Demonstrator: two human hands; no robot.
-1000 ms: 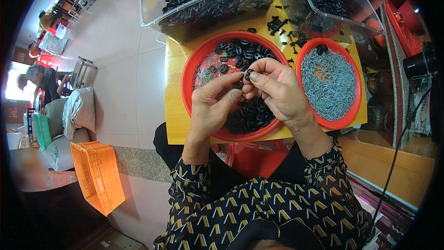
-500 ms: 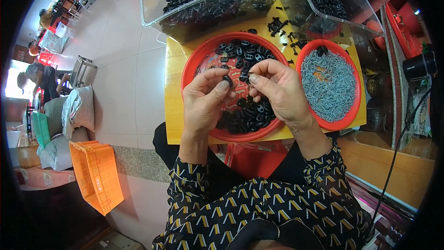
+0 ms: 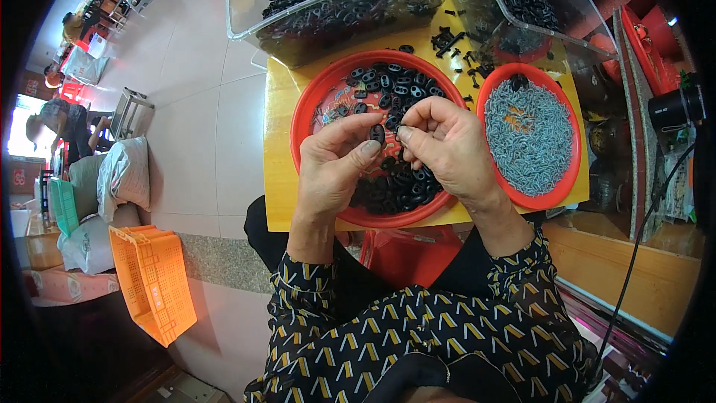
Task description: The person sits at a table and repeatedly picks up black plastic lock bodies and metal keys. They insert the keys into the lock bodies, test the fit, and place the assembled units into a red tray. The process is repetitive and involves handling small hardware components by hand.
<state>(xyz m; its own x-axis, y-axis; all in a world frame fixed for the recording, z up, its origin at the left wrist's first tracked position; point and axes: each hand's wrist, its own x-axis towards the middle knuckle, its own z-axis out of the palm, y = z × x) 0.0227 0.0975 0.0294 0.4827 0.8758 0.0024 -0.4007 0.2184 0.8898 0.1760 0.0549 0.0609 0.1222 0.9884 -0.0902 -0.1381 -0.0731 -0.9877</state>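
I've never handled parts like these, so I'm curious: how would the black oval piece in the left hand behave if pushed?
The black oval piece is probably light, as the left hand pinches it with just its fingertips. It seems stiff: no bend shows. It might slide more readily than roll, being longer than wide.

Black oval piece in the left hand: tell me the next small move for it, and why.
Probably hold the black oval piece steady and bring the right hand in to meet it. The left hand already pinches it between thumb and finger, while the right thumb and fingertip are closed together just beside it, apart from it; what they hold is too small to tell.
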